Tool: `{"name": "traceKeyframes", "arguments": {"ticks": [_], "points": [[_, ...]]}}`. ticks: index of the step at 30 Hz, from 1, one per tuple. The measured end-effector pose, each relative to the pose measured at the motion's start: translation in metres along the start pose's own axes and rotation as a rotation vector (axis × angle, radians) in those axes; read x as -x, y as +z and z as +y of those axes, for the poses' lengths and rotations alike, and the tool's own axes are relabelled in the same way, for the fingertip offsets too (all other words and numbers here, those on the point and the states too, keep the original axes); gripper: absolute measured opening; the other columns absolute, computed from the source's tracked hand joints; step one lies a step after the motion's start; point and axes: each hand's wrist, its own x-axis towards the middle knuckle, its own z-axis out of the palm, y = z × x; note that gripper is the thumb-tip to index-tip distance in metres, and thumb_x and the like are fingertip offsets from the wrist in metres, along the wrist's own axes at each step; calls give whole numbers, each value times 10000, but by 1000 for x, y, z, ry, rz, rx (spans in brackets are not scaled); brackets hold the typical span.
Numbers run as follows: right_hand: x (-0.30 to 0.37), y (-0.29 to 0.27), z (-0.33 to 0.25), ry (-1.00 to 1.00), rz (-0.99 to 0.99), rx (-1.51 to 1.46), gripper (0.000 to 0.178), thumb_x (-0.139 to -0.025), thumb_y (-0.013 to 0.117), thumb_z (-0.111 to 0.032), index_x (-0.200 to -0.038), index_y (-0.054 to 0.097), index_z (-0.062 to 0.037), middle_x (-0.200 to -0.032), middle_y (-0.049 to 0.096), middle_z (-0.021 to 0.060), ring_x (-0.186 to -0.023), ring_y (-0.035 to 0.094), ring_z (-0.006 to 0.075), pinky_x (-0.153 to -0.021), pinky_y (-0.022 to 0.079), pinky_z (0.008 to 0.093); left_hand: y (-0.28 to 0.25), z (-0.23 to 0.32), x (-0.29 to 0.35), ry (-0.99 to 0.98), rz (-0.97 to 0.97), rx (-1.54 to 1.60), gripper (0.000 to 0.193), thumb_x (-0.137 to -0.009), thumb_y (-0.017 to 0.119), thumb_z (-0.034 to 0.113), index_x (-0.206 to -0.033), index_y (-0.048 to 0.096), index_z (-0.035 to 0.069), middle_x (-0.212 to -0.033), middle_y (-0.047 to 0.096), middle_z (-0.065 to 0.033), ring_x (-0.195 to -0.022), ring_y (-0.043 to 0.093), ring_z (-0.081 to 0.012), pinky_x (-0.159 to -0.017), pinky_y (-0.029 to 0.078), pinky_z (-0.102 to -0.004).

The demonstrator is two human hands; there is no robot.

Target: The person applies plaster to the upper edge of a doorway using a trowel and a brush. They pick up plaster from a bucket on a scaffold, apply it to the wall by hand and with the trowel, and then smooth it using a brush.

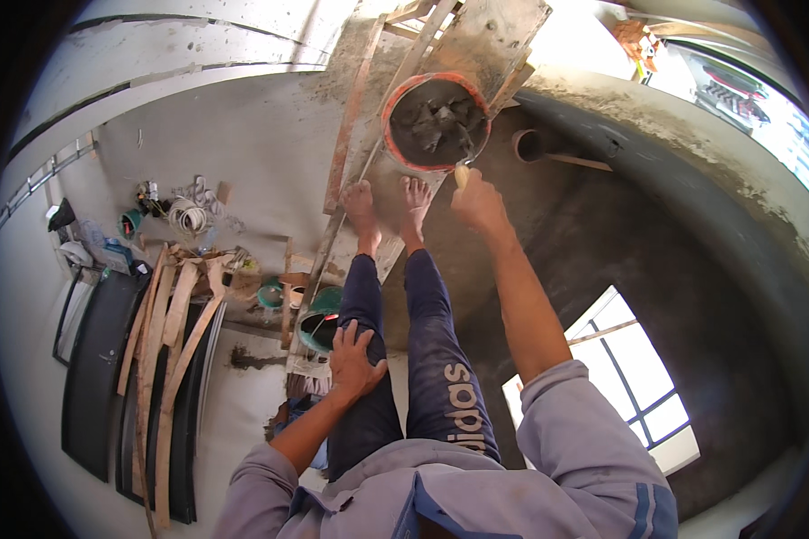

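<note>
While I stand barefoot on one rough wooden plank (395, 193), my right hand (478, 203) grips one pale-handled trowel (463, 171), fingers closed, at the rim of one round orange tub of grey lumpy mortar (436, 121). Left hand (352, 359) rests open, fingers spread, on my knee.

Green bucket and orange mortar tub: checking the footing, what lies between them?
In the head view, the plank bearing the person's bare feet spans from green bucket to mortar tub.
</note>
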Motion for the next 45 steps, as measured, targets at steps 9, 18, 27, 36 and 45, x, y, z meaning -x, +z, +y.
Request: {"name": "traceKeyframes", "arguments": {"ticks": [9, 18, 27, 36, 45], "points": [[24, -1, -6, -164, 113, 214, 371, -876, 559, -141, -1183, 436, 26, -983, 647, 284, -943, 649, 444, -814, 514, 516, 9, -6, -14, 59, 111, -9, 539, -710, 717, 310, -1192, 618, 89, -1438, 424, -154, -1377, 317, -378, -1120, 217, -593], [-38, -31, -16, -131, -46, 384, 371, -889, 592, -261, -1134, 518, 7, -1028, 657, 278, -1016, 639, 425, -864, 507, 498, 9, 0, -14, 52, 106, -17, 514, -711, 706, 313, -1168, 637, 87, -1414, 460, -147, -1370, 341, -353, -1122, 244, -540], [-2, -32, -3, -147, -16, 364, 294, -911, 505, -201, -1093, 556, 24, -1021, 655, 292, -952, 646, 462, -818, 516, 520, 13, 0, -14, 52, 144, 56, 482, -708, 712, 296, -1136, 664, 78, -1379, 501, -144, -1339, 387, -356, -1103, 296, -459], [-36, -27, 3, -156, -81, 437, 369, -934, 487, -290, -1142, 551, 8, -1016, 663, 237, -862, 666, 405, -725, 537, 478, 10, 2, -17, 67, 152, 29, 486, -703, 711, 301, -1136, 655, 86, -1359, 507, -118, -1328, 394, -342, -1073, 308, -465], [-87, -13, 5, 463, -399, -1284, 133, -948, 483, -230, -905, 489, -104, -641, 489, 36, -459, 484, 177, -357, 378, 313, 10, 1, -21, 106, 157, 45, 476, -691, 719, 306, -1116, 664, 100, -1356, 516, -117, -1319, 403, -342, -1049, 322, -467]]}}
